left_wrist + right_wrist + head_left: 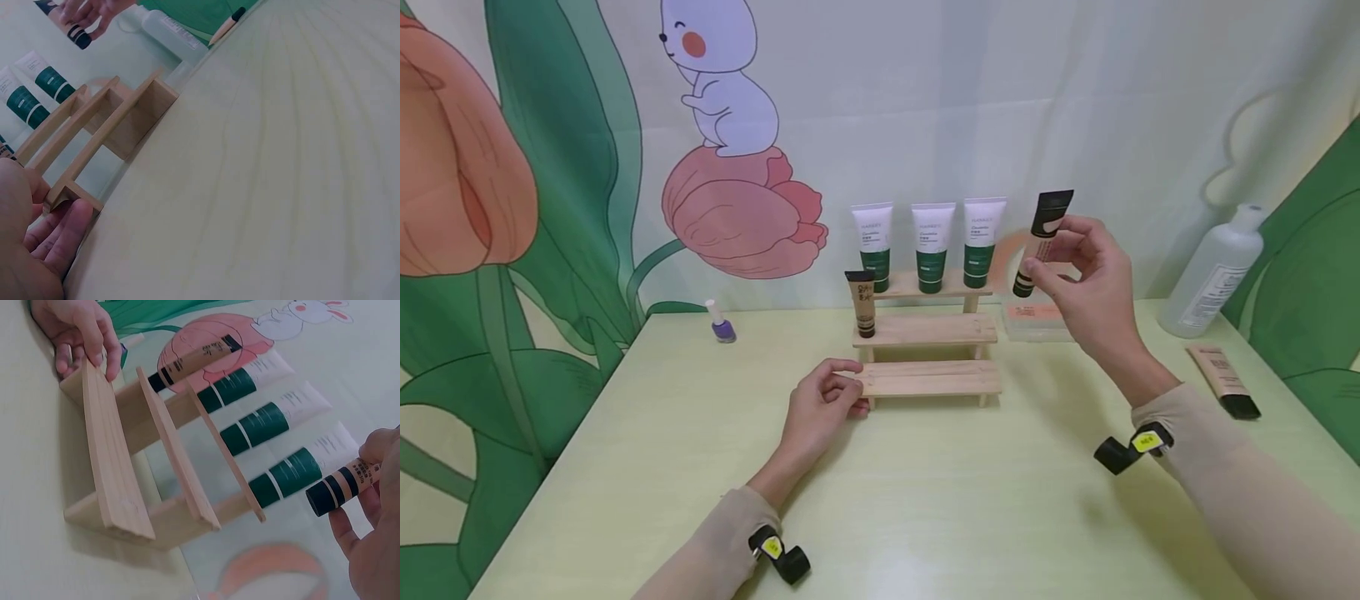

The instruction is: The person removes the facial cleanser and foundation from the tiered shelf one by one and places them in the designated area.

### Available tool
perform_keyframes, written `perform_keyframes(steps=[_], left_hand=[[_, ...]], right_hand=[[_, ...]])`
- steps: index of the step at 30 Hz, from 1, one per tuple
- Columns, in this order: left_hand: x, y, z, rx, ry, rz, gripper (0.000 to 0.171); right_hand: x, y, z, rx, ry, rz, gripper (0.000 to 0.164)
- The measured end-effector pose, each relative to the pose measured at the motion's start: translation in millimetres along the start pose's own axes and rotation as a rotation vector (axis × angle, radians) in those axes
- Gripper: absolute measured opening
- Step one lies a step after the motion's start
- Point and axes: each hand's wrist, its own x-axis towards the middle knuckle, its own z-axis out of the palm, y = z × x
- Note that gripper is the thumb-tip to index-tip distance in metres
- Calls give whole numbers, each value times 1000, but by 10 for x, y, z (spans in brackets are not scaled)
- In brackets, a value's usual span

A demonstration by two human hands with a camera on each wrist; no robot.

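Note:
My right hand [1093, 279] pinches a small beige tube [1041, 246] with black ends, raised to the right of a three-step wooden display stand [925, 331]. The tube's black cap [322, 497] points down. With my left hand [823, 408] I grip the left end of the stand's lowest step; in the left wrist view the fingers [65, 240] reach beneath the board. Three white-and-green tubes [932, 250] stand on the top step. Another beige tube with black ends [864, 307] is upright at the left of the middle step.
A purple nail polish bottle [722, 325] stands at the back left. Behind my right hand sits a flat clear box [1037, 323] with an orange label. A large white bottle [1213, 275] and a lying beige tube [1223, 382] are at the right. A printed curtain [910, 100] hangs behind.

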Motion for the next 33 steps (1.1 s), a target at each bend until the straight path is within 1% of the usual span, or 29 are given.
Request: perform_keyframes(steps=[5,12,20,24,28,33], left_hand=[[-7,-5,-14,4,7,0,24],[-25,8,-16,-21,-9,11,25],[-26,25,-1,-19,-27,2,26],[-25,27,5,-17,-27,6,26],[-25,28,9,-13,-24,1,27],[-22,30,12,-17,-20,-10,28]], right_hand=[[-45,75,-147,4,35,13,43],[-80,138,-243,9,54,40,45],[-107,147,-369,-33,60,33,46],[-109,172,-459,-52,73,37,48],[-117,194,-555,-95,89,37,49],[-146,225,-674,-100,104,40,49]])
